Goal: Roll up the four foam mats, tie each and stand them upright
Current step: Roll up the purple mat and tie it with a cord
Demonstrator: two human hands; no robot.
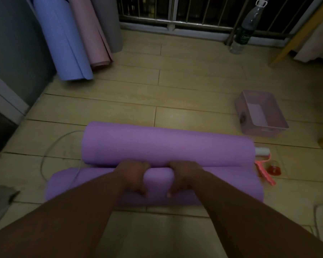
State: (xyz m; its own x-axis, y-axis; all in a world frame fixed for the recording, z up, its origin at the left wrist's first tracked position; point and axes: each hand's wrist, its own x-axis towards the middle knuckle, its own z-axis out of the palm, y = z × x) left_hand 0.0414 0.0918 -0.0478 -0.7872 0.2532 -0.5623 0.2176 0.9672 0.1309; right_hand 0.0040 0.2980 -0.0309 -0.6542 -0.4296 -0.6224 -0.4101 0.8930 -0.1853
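Two hands are seen in the head view, both clenched around the near roll of a purple mat (pixel 166 146), which is laid across the floor (pixel 194 81) in the near middle. The left hand (pixel 132 176) and the right hand (pixel 182 175) are set close together at the middle of that roll, with fingers curled round it. Just beyond the hands a thicker roll of the same purple foam is seen, touching the near one. Three rolled mats are stood upright at the far left: a blue mat (pixel 63 43), a pink mat (pixel 93 34) just beside it, and a grey mat (pixel 111 21) to its right. A bottle (pixel 245 28) is stood by the railing (pixel 175 13) at the far right. A basket (pixel 240 107) is placed on the floor to the right, apart from the purple mat. A cord (pixel 50 151) is looped at the mat's left end.
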